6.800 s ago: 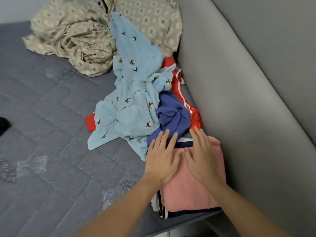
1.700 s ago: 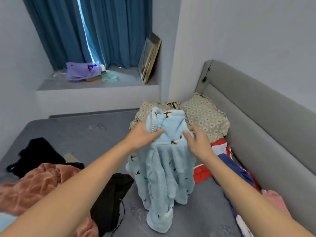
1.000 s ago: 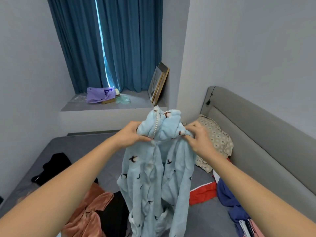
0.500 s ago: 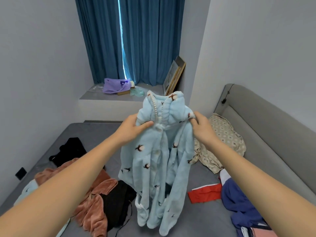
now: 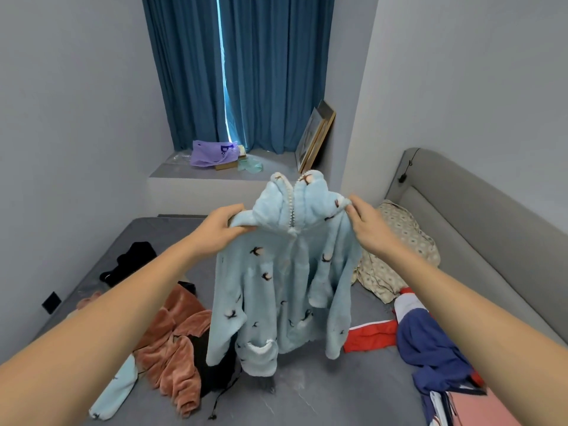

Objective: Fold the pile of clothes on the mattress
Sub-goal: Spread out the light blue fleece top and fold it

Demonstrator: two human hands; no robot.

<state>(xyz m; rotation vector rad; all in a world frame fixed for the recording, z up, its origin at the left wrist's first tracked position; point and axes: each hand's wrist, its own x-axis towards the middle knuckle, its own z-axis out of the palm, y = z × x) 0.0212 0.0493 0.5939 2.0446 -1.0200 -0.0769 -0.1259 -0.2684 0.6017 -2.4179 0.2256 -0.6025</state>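
Here both hands hold one garment up in the air above the mattress. The left hand has its grip clamped on the left shoulder of the light blue fleece hooded jacket, fingers curled over a bunch of the fabric and thumb beneath. The right hand pinches the right shoulder the same way, its fingers folded over the edge of the cloth. Between the two hands the hood stands up, with a line of white pearl-like beads running down its front opening. The jacket hangs from the shoulders, front toward the camera, sleeves drooping at either side, small dark bird shapes scattered over it; its hem appears to hang just above the grey mattress.

Below and left of the jacket lies a rust-brown plush garment on top of a black garment, and a second light blue piece lies at the lower left edge. Farther back on the left sits another black garment. To the right lie a red garment with white trim, a navy blue garment and, at the bottom right corner, a pink folded piece. A beige patterned cloth is heaped against the grey upholstered headboard. Behind, a ledge carries a purple plastic bag and a leaning picture frame before dark blue curtains.
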